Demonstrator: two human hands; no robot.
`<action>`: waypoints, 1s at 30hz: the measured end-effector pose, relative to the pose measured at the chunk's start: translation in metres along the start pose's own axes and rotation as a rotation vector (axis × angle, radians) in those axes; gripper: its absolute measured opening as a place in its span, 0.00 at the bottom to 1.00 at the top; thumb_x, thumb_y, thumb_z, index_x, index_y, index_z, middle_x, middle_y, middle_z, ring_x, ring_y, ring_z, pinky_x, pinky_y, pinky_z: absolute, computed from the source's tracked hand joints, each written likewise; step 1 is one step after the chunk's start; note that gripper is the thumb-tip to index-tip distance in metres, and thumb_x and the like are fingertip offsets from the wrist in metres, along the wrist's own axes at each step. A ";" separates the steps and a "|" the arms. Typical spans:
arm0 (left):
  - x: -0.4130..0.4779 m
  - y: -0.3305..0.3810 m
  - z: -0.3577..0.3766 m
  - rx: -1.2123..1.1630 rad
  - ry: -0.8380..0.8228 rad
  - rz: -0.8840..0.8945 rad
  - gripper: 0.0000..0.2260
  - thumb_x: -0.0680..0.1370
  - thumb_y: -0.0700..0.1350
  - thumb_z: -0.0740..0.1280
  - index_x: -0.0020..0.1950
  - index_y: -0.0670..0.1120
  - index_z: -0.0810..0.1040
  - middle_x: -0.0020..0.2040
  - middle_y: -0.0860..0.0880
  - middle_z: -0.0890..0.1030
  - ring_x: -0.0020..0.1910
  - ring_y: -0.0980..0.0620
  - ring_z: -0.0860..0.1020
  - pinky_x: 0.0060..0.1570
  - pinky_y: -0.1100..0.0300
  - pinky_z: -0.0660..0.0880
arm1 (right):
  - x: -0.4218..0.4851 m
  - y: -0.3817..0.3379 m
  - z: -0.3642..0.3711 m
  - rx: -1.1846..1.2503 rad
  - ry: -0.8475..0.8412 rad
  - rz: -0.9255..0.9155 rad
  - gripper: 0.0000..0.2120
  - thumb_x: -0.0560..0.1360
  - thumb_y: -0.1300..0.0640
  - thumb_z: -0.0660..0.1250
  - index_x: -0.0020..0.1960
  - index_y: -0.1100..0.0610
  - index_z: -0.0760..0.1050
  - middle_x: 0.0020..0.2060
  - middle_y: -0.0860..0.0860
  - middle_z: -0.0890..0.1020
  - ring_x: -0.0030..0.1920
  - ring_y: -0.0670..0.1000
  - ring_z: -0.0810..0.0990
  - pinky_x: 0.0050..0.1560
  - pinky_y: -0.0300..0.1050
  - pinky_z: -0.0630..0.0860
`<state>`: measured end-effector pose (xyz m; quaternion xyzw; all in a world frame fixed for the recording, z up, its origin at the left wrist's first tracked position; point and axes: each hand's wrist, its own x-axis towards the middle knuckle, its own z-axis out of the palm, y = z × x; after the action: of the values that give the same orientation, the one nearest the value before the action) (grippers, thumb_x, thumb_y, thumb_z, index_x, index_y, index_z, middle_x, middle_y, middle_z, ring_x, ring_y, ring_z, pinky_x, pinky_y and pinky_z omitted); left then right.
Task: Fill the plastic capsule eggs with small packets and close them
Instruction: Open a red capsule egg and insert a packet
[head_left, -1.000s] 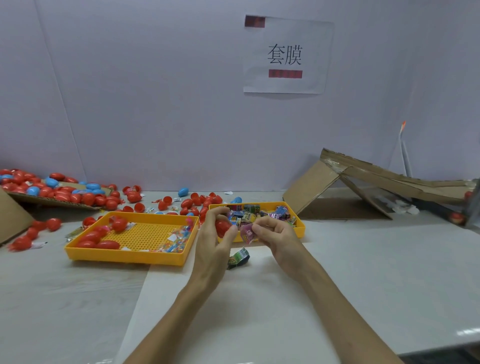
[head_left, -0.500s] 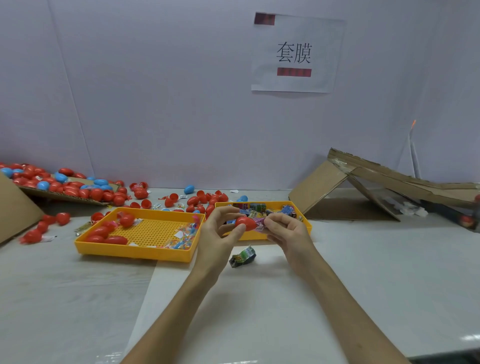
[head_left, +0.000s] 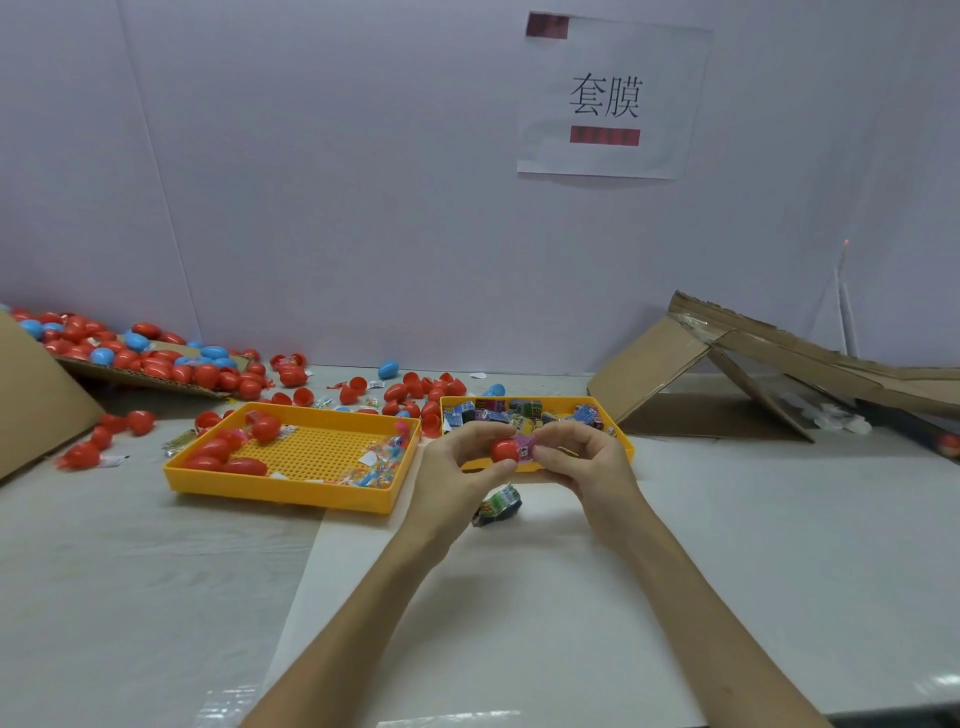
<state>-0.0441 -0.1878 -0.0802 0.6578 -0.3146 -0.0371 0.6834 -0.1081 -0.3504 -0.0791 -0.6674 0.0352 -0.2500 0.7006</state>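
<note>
Head view: both bare hands meet above the table (head_left: 779, 545), just in front of the right tray (head_left: 626, 450). The left hand (head_left: 457, 467) grips a red egg (head_left: 504, 450), thumb below and curled fingers above. The right hand (head_left: 582, 462) pinches a pink packet (head_left: 525, 447) with thumb and fingertips, its other fingers curled. The pink packet touches the egg's right end, between the two hands. Whether any of it sits inside the egg I cannot tell, nor whether the egg is a half shell or whole.

Just below the hands, nearer the person, a loose packet (head_left: 497, 506) with green and dark print lies on a white sheet (head_left: 493, 623) that runs under both forearms. Directly behind the hands the right tray, yellow, holds a heap of printed packets (head_left: 498, 410).

To the left of the left hand sits the left tray (head_left: 280, 491), also yellow, with a perforated floor. Red eggs (head_left: 228, 457) lie in its far-left part, and small clear bags (head_left: 376, 465) in the corner nearest the left hand.

Beyond both trays, farther from the hands, loose eggs (head_left: 415, 389) lie scattered on the table, mostly red, with a blue egg (head_left: 388, 370) near the wall. Far left of the hands a cardboard flap (head_left: 136, 376) carries a pile (head_left: 156, 358) of red and blue eggs. Well to the right of the right hand a folded carton (head_left: 753, 374) stands tent-like against the wall. High above the hands a paper sign (head_left: 613, 98) with two printed characters and red bars hangs on the wall.
</note>
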 end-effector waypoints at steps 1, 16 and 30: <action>0.000 -0.001 0.000 0.004 0.002 0.000 0.13 0.75 0.39 0.76 0.56 0.54 0.83 0.53 0.54 0.85 0.53 0.56 0.83 0.50 0.63 0.81 | 0.000 0.000 0.000 -0.046 0.008 -0.024 0.08 0.72 0.68 0.74 0.47 0.57 0.84 0.45 0.55 0.86 0.51 0.58 0.84 0.52 0.53 0.82; 0.003 -0.006 -0.003 0.133 0.053 0.093 0.16 0.74 0.40 0.76 0.49 0.63 0.82 0.45 0.68 0.84 0.48 0.65 0.82 0.42 0.71 0.78 | -0.002 0.000 0.006 -0.333 0.007 -0.193 0.12 0.75 0.60 0.74 0.41 0.42 0.84 0.41 0.46 0.86 0.45 0.50 0.84 0.47 0.46 0.82; 0.001 -0.006 -0.002 0.276 0.087 0.170 0.14 0.75 0.38 0.75 0.55 0.55 0.83 0.47 0.64 0.81 0.47 0.72 0.79 0.39 0.75 0.76 | -0.003 0.000 0.009 -0.338 -0.002 -0.179 0.08 0.74 0.60 0.75 0.43 0.47 0.84 0.40 0.45 0.85 0.43 0.52 0.83 0.43 0.45 0.81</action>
<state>-0.0398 -0.1874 -0.0849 0.7174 -0.3413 0.0932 0.6001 -0.1071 -0.3406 -0.0792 -0.7764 0.0165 -0.3009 0.5535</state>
